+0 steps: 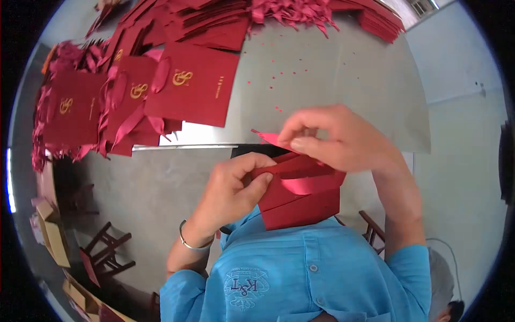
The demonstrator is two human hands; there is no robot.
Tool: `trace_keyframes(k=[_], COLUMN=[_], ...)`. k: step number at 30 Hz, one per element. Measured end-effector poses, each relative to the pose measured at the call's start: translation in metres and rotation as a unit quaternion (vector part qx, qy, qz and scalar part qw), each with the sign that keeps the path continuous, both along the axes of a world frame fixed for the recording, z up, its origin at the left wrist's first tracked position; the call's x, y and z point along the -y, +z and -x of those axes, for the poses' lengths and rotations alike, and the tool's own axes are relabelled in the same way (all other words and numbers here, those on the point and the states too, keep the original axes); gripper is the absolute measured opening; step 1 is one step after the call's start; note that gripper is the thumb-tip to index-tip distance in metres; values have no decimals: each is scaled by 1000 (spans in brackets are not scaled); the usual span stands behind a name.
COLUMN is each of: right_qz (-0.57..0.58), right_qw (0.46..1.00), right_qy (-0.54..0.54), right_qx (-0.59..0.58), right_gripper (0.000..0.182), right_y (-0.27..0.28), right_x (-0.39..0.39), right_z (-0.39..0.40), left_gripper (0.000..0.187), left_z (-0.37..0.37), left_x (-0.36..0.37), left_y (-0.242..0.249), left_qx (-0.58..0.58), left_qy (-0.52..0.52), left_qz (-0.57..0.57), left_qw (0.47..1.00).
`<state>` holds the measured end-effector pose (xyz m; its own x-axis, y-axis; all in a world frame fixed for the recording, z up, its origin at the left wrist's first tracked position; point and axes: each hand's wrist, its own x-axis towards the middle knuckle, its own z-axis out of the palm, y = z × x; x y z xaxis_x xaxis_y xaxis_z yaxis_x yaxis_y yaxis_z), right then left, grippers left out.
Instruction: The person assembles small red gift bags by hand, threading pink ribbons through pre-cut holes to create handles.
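Close in front of my chest is a dark red paper bag (300,209), tilted, with a pink ribbon handle (304,185) looped across its side. My left hand (238,185) grips the bag's top left edge between thumb and fingers. Above the bag's opening, my right hand (335,139) is closed in a pinch on a second pink ribbon (271,138), whose loose end sticks out to the left. The fingers partly hide this ribbon and the bag's far edge.
Finished-looking red bags with gold print (193,83) lie at the table's left. Red stacks (214,24) and a heap of pink ribbons (292,11) sit at the back. Small red scraps dot the table (332,70). Wooden stools (107,249) and cardboard boxes (52,236) stand lower left.
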<state>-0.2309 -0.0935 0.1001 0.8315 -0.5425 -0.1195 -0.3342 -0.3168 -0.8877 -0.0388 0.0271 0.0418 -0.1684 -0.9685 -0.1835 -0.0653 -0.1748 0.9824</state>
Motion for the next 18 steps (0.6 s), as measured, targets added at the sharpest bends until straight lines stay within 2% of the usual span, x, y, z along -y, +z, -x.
trace_keyframes(k=[1,2,4,5,7,11,13,16,18], right_qz=[-77,-74,-162,-159,-156,-204,-228,-215,-268], right_qw=[997,997,979,981,967,954,936,934,930], right_qy=[-7,-20,79,70,176,197,243,252,213], right_qx=[-24,-22,-94,-91,-102,-99,-115,-135,-135], right_gripper=[18,18,21,21,28,36,45,52,54], right_y=[-1,-3,-6,-8,-12,0,1,-5,-7], right_x=[5,7,12,15,19,21,25,28,26], right_z=[-2,-3,-10,-13,-18,-25,-26,-29,-28], left_gripper=[14,14,15,17,20,18,17,17,18], left_z=[2,3,6,7,11,11,14,14,13], left_x=[0,-1,-2,-4,-7,-10,-11,-13,-13], left_y=[5,8,10,12,5,10,17,23,20], left_qx=[7,14,32,45,55,63,73,86,73], left_qy=[8,16,3,12,59,41,39,33,31], left_qz=[4,8,46,52,78,96,105,87,73], left_qw=[1000,1000,998,998,994,993,991,992,994])
